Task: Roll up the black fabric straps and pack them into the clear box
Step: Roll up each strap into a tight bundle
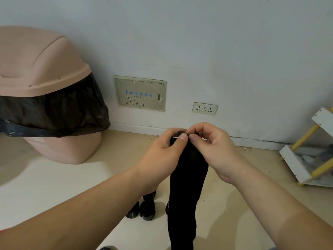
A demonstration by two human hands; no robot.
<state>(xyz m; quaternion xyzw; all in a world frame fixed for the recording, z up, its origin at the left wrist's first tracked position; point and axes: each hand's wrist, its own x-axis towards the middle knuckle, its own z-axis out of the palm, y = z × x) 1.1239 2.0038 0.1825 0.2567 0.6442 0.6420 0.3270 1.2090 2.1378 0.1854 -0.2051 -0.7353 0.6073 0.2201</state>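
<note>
Beige floor (pixel 54 186) holds apparently rolled straps (pixel 147 209). Left hand (pixel 162 152) and right hand (pixel 214 148) pinch the top end of a hanging black strap (pixel 185 186); rolling barely started, clear box unseen.

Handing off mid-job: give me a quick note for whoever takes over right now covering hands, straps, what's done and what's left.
Left hand and right hand both pinch the top end of one black strap, which hangs down unrolled.
What look like rolled straps lie on the floor under the left forearm.
The clear box is not in view.
Done: a few rolls, it seems.
Left: roll this strap, pack everything.
</note>
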